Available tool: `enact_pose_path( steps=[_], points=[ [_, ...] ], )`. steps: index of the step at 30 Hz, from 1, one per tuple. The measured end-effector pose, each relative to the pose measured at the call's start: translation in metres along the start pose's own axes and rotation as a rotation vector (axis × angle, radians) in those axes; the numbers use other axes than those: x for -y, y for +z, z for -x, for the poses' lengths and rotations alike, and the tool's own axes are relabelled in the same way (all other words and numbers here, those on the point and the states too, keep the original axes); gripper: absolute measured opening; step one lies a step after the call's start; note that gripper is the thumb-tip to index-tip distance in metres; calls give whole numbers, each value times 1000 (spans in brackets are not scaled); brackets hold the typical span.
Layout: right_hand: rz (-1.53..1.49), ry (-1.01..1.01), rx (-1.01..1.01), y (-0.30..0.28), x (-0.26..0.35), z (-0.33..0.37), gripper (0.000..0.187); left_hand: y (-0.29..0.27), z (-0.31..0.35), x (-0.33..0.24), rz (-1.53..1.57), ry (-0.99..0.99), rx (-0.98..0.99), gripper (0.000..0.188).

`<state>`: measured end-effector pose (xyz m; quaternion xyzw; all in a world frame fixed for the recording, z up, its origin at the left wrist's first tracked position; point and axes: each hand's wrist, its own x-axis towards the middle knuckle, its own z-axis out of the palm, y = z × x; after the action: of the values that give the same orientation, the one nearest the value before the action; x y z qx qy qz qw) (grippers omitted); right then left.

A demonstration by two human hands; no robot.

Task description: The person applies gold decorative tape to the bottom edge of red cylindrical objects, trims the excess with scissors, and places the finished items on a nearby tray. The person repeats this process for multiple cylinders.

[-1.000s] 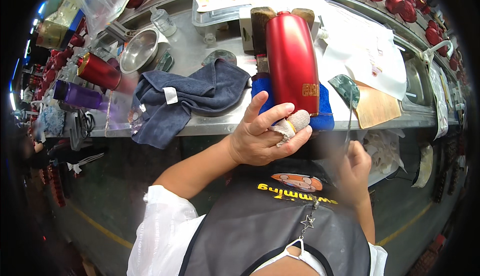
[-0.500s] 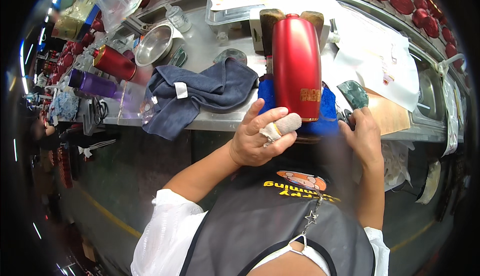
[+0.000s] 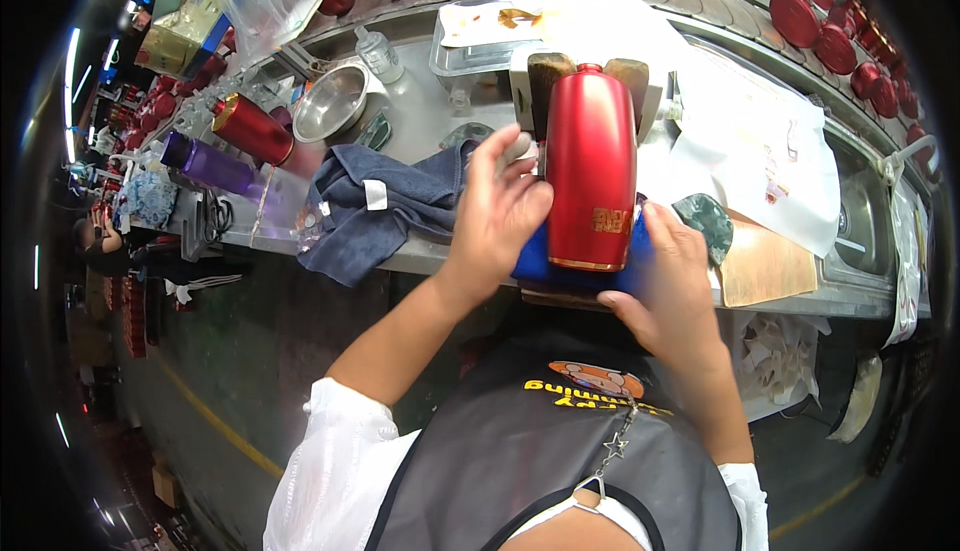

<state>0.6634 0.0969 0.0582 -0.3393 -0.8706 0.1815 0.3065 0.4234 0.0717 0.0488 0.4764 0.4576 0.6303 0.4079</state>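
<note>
A glossy red bottle-shaped vessel (image 3: 592,166) with a small gold mark lies on a blue cloth (image 3: 540,263), its narrow neck resting between two dark brown pads of a stand (image 3: 548,86). Close along its left side is my left hand (image 3: 495,216), fingers loosely bent and apart, one in a whitish finger cover; whether the thumb touches the vessel I cannot tell. Beside its lower right end, my slightly blurred right hand (image 3: 672,276) has its thumb spread from its fingers. Neither hand visibly holds anything. A dark green flat piece (image 3: 706,223) lies right of my right hand.
A dark grey-blue towel (image 3: 375,221) hangs over the bench's front edge. Behind it are a metal bowl (image 3: 332,103) and a clear bottle (image 3: 378,56). White sheets (image 3: 750,141) and a tan board (image 3: 765,266) lie right, near a sink (image 3: 865,201).
My left hand has moved up along the vessel's left side from its lower end. My right hand has moved left from near the green piece to the vessel's lower right. The view has shifted slightly.
</note>
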Motion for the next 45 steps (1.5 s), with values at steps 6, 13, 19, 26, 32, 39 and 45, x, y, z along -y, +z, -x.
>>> enact_pose_path(
  steps=[6, 13, 19, 26, 32, 39, 45],
  points=[
    [108, -88, -182, 22, 2, -16, 74, 24, -58, -5, 310, -376, 166, 80],
    [-35, -262, -205, 9, 31, -12, 77, 1, -33, -18, 815, -625, 269, 54],
    [-136, -436, -159, 17, 37, -11, 83, -21, 0, -19, 879, -464, 187, 72],
    [-226, -466, -109, 30, 44, -8, 87, -27, 32, -14, 1008, -336, 221, 95],
    [-205, -527, -82, 38, 49, -5, 87, -27, 49, -10, 1067, -266, 257, 99],
    [-210, -545, -79, 41, 51, -5, 86, -34, 57, -5, 975, -225, 301, 106],
    [-145, -574, -84, 44, 50, -6, 82, -40, 60, -6, 892, -277, 212, 107]
  ],
)
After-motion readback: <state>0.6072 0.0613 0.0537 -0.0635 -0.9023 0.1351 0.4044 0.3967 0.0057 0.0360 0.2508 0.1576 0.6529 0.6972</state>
